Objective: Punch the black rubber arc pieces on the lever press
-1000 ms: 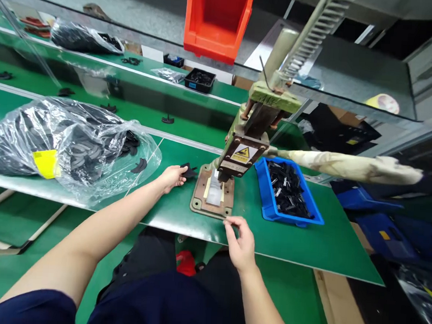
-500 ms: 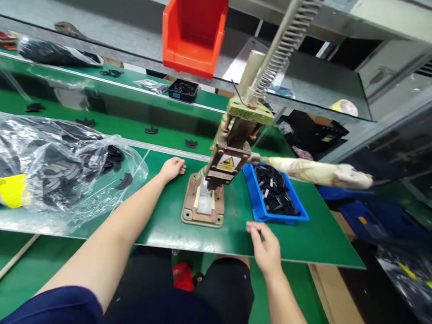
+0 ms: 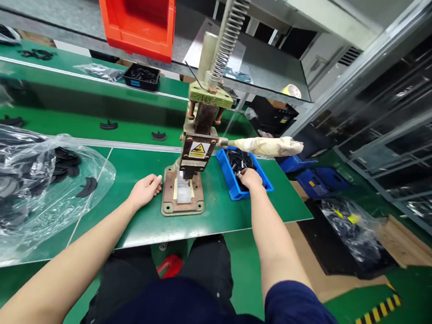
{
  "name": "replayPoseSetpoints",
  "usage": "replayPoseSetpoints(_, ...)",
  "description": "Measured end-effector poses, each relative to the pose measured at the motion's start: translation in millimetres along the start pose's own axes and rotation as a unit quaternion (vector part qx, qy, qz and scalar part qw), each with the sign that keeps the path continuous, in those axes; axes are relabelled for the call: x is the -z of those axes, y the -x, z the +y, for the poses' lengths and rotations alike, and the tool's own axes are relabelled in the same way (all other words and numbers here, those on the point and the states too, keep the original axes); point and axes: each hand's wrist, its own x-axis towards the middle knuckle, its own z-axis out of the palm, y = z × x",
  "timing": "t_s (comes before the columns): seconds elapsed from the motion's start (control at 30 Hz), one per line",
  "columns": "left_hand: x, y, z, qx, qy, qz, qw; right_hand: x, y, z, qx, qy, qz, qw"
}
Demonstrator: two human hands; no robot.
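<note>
My right hand (image 3: pixel 251 178) reaches into the blue bin (image 3: pixel 232 185), its fingers drawn together on a small black part among the many dark pieces (image 3: pixel 240 159). Exactly which piece it pinches is hard to make out. My left hand (image 3: pixel 145 190) rests on the green table just left of the press base (image 3: pixel 167 198), its fingers curled in; anything inside them is hidden. Between both hands stands the hand press (image 3: pixel 197 156), with a pale block (image 3: pixel 184 193) on its base under the ram. The press handle (image 3: pixel 269 146), wrapped in pale material, sticks out over the blue bin.
At left lies a clear plastic bag (image 3: pixel 50 204) of curved black pieces, one curved piece (image 3: pixel 87 187) near its mouth. More curved pieces (image 3: pixel 158 136) sit on the green strip behind. A red bin (image 3: pixel 136 38) and a black tray (image 3: pixel 142 77) are at the back.
My right hand has moved from the table's front edge forward into the blue bin. My left hand remains beside the press, fingers still curled. The view has turned to the right.
</note>
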Motion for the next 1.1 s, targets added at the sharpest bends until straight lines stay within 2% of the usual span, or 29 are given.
replayPoseSetpoints(0.17, -0.6, -0.4, -3.3, 0.004, -0.028, 0.001, 1.0, -0.1, -8.0, -12.6, -0.046, 0.024, -0.024, 0.998)
replayPoseSetpoints(0.33, -0.3, -1.8, -5.7, -0.028, -0.038, 0.015, 0.999, 7.3, 11.2, -15.0, -0.035, -0.004, 0.017, 0.999)
replayPoseSetpoints(0.5, -1.6, 4.1, -0.4, -0.016, 0.007, 0.034, 0.999, 27.0, 49.2, -15.6, 0.023, -0.069, 0.115, 0.991)
replayPoseSetpoints(0.6, -3.6, 19.2, 3.2, -0.007, 0.048, 0.032, 0.998, 29.3, 86.3, -19.5, 0.111, -0.125, 0.163, 0.972)
replayPoseSetpoints(0.67, -5.0, 37.3, 4.5, -0.005, 0.081, 0.026, 0.996, 18.8, 120.8, -21.7, 0.191, -0.164, 0.18, 0.951)
replayPoseSetpoints(0.77, -8.2, 79.1, 9.6, -0.019, 0.093, 0.042, 0.995, -11.4, 184.1, -24.3, 0.307, -0.217, 0.176, 0.91)
replayPoseSetpoints(0.83, -12.4, 115.1, 18.6, -0.06, 0.067, 0.037, 0.995, -33.6, 226.2, -26.8, 0.363, -0.246, 0.161, 0.884)
replayPoseSetpoints(0.9, -18.7, 151.9, 32.3, -0.112, 0.041, 0.007, 0.993, -51.8, 260.7, -30.5, 0.403, -0.271, 0.143, 0.862)
replayPoseSetpoints(1.0, -29.1, 194.5, 54.7, -0.175, 0.01, -0.035, 0.984, -69.6, 290.7, -37.0, 0.444, -0.302, 0.116, 0.836)
replayPoseSetpoints(1.1, -35.6, 212.5, 68.4, -0.212, -0.026, -0.068, 0.975, -79.9, 298.0, -42.5, 0.471, -0.326, 0.091, 0.815)
